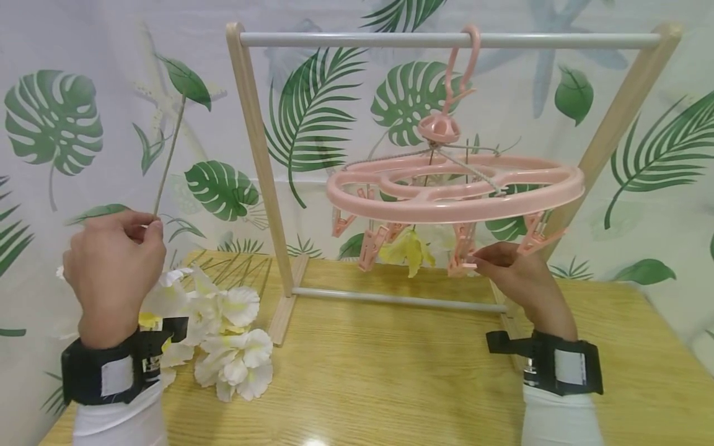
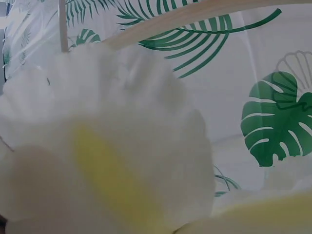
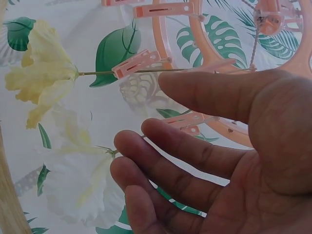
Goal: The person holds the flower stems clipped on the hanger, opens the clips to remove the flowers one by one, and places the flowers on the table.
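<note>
My left hand (image 1: 114,272) pinches a thin flower stem (image 1: 170,158) between thumb and fingers, and the stem points upward. Close to the left wrist camera is a white artificial flower (image 2: 146,146) with a yellow streak, blurred. On the right, the fingertips of my right hand (image 1: 521,279) are right by a pink clip (image 1: 463,251) under the round hanger (image 1: 446,214). The right wrist view shows that hand's thumb and fingers apart, with nothing between them. A yellow flower (image 3: 44,75) and a white flower (image 3: 83,180) hang upside down below the hanger's clips.
The hanger hooks over the rack's top bar (image 1: 346,40); wooden posts (image 1: 259,155) flank it. Several white artificial flowers (image 1: 240,365) lie on the wooden table (image 1: 362,371) at left. More pink clips (image 1: 374,248) dangle from the ring. A leaf-print cloth (image 1: 312,124) forms the backdrop.
</note>
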The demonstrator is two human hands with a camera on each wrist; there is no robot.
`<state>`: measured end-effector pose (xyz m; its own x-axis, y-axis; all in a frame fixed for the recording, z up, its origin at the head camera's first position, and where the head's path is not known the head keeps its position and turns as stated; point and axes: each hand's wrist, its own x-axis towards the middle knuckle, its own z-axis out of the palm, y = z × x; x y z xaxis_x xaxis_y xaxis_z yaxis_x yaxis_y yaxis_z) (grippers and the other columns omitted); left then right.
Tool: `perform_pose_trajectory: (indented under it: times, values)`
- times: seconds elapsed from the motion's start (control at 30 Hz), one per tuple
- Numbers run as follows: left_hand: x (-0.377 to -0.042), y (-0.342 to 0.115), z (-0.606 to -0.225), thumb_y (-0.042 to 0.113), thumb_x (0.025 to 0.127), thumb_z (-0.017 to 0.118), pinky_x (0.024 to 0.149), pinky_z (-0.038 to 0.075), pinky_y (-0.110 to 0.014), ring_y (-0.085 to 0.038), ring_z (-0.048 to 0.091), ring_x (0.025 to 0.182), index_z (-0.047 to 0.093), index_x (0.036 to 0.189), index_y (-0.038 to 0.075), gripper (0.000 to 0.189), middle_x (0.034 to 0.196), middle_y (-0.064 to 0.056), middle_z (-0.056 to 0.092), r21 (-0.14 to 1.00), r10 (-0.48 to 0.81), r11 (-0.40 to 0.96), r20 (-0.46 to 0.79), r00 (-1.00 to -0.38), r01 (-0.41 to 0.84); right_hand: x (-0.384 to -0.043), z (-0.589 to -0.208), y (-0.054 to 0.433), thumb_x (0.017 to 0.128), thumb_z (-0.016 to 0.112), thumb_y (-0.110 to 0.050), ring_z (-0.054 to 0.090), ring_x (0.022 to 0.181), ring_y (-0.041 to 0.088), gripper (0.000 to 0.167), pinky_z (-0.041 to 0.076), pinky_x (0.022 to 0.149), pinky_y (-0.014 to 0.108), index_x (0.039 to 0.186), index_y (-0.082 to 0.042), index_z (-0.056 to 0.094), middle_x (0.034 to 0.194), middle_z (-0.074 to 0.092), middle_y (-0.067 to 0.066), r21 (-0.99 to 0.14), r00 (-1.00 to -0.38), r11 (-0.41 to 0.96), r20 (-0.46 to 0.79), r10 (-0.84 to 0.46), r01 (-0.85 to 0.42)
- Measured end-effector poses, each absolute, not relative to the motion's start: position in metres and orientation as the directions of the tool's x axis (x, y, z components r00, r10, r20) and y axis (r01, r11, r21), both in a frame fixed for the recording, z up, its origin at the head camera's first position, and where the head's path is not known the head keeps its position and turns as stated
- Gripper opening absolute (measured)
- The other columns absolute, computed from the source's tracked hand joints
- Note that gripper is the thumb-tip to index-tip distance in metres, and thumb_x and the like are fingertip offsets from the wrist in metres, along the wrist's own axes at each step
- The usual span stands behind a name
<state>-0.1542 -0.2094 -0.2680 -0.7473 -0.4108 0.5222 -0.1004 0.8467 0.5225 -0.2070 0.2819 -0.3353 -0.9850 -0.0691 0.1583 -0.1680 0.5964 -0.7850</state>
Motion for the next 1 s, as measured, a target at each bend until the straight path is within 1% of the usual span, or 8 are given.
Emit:
perform_pose_trajectory:
  times: [0.2, 0.4, 0.5, 0.57, 0.67, 0.8, 0.87, 1.0]
  values:
    - [-0.171, -0.223, -0.276, 0.024, 0.1, 0.049, 0.066, 0.04, -0.056, -0.045, 0.062, 0.087, 0.073, 0.115, 0.0, 0.038, 0.101, -0.022, 0.071, 0.452, -0.339, 0.88, 0.376, -0.862, -0.149, -0.207, -0.335, 0.283, 0.101, 0.063, -0.018, 0.062, 0.096, 0.015, 0.033, 0.049, 0.08, 0.028, 0.12, 0.01, 0.064, 0.114, 0.068, 0.023, -0.779, -0.98, 0.596, 0.182, -0.081, -0.194]
    - [-0.188, -0.233, -0.282, 0.018, 0.092, 0.048, 0.067, 0.04, -0.062, -0.047, 0.061, 0.085, 0.073, 0.111, 0.0, 0.036, 0.102, -0.026, 0.07, 0.407, -0.271, 0.903, 0.284, -0.919, -0.14, -0.206, -0.332, 0.283, 0.102, 0.062, -0.017, 0.063, 0.106, 0.03, 0.032, 0.049, 0.082, 0.032, 0.12, 0.01, 0.064, 0.118, 0.066, 0.026, -0.783, -0.981, 0.592, 0.174, -0.084, -0.19]
    - [-0.195, -0.238, -0.281, 0.015, 0.089, 0.049, 0.068, 0.039, -0.062, -0.045, 0.06, 0.083, 0.075, 0.095, 0.003, 0.029, 0.09, -0.022, 0.069, 0.377, -0.245, 0.914, 0.217, -0.945, -0.15, -0.205, -0.332, 0.282, 0.102, 0.061, -0.019, 0.061, 0.111, 0.036, 0.034, 0.048, 0.084, 0.035, 0.121, 0.009, 0.064, 0.119, 0.066, 0.026, -0.786, -0.983, 0.592, 0.16, -0.085, -0.179]
    - [-0.199, -0.24, -0.28, 0.014, 0.089, 0.05, 0.07, 0.039, -0.063, -0.045, 0.06, 0.084, 0.075, 0.09, 0.004, 0.026, 0.088, -0.02, 0.069, 0.351, -0.225, 0.924, 0.171, -0.959, -0.154, -0.205, -0.332, 0.282, 0.102, 0.061, -0.019, 0.061, 0.111, 0.037, 0.034, 0.048, 0.084, 0.035, 0.121, 0.009, 0.064, 0.119, 0.065, 0.025, -0.785, -0.985, 0.596, 0.154, -0.08, -0.17]
    - [-0.207, -0.242, -0.278, 0.013, 0.088, 0.053, 0.074, 0.038, -0.064, -0.041, 0.058, 0.079, 0.067, 0.072, 0.008, 0.023, 0.075, -0.014, 0.063, 0.298, -0.197, 0.941, 0.089, -0.976, -0.162, -0.204, -0.332, 0.281, 0.102, 0.059, -0.016, 0.06, 0.114, 0.039, 0.033, 0.047, 0.087, 0.038, 0.123, 0.01, 0.062, 0.121, 0.064, 0.026, -0.789, -0.988, 0.596, 0.132, -0.076, -0.151]
    - [-0.218, -0.243, -0.277, 0.014, 0.087, 0.055, 0.081, 0.037, -0.068, -0.044, 0.057, 0.082, 0.058, 0.071, 0.006, 0.017, 0.076, -0.016, 0.059, 0.232, -0.172, 0.958, -0.005, -0.985, -0.168, -0.204, -0.332, 0.281, 0.103, 0.058, -0.018, 0.057, 0.117, 0.04, 0.037, 0.046, 0.091, 0.045, 0.128, 0.009, 0.059, 0.126, 0.061, 0.028, -0.791, -0.993, 0.6, 0.093, -0.073, -0.118]
    - [-0.222, -0.245, -0.279, 0.014, 0.087, 0.056, 0.084, 0.035, -0.069, -0.046, 0.058, 0.087, 0.057, 0.081, 0.002, 0.014, 0.083, -0.021, 0.061, 0.217, -0.172, 0.96, -0.043, -0.984, -0.178, -0.204, -0.332, 0.28, 0.104, 0.058, -0.021, 0.056, 0.119, 0.041, 0.04, 0.046, 0.093, 0.048, 0.13, 0.009, 0.058, 0.128, 0.06, 0.029, -0.794, -0.994, 0.599, 0.077, -0.071, -0.104]
    - [-0.226, -0.248, -0.287, 0.015, 0.088, 0.059, 0.085, 0.034, -0.068, -0.046, 0.058, 0.088, 0.06, 0.095, -0.005, 0.022, 0.091, -0.026, 0.063, 0.198, -0.177, 0.961, -0.095, -0.98, -0.193, -0.205, -0.333, 0.278, 0.103, 0.059, -0.024, 0.056, 0.12, 0.041, 0.043, 0.047, 0.093, 0.047, 0.131, 0.008, 0.058, 0.13, 0.059, 0.029, -0.796, -0.995, 0.598, 0.07, -0.07, -0.098]
